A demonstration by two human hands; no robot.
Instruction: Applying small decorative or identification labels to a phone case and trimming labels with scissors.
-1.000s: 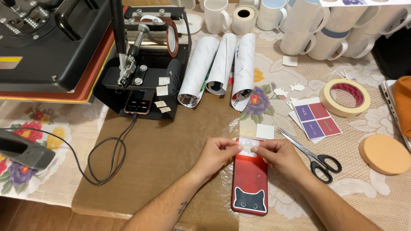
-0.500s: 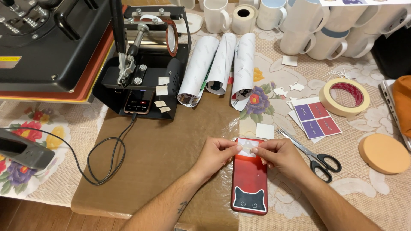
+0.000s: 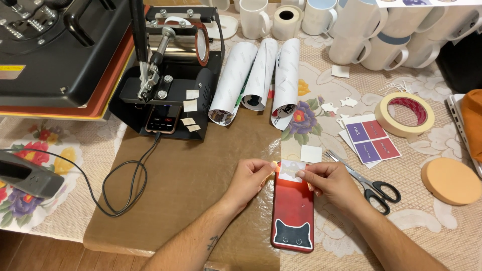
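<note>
Here the left hand (image 3: 249,176) and right hand (image 3: 329,181) both pinch a small pale slip (image 3: 289,169), perhaps film or paper, at the top end of a red phone case (image 3: 293,210) lying flat on the brown sheet (image 3: 191,180), scissors (image 3: 366,181) just beside.

Red phone case (image 3: 292,211) with black cat motif, perhaps glossy; orange disc (image 3: 450,180).

- Table (image 3: 432,145) covered by cream lace cloth over floral print.
- Brown paper sheet (image 3: 191,175) lies centre-left.
- On the cloth: black-handled scissors (image 3: 369,183), ring of beige masking tape (image 3: 405,114), round orange sponge pad (image 3: 451,180), three rolled white printed sheets (image 3: 258,80), white ceramic mugs (image 3: 371,47).
</note>
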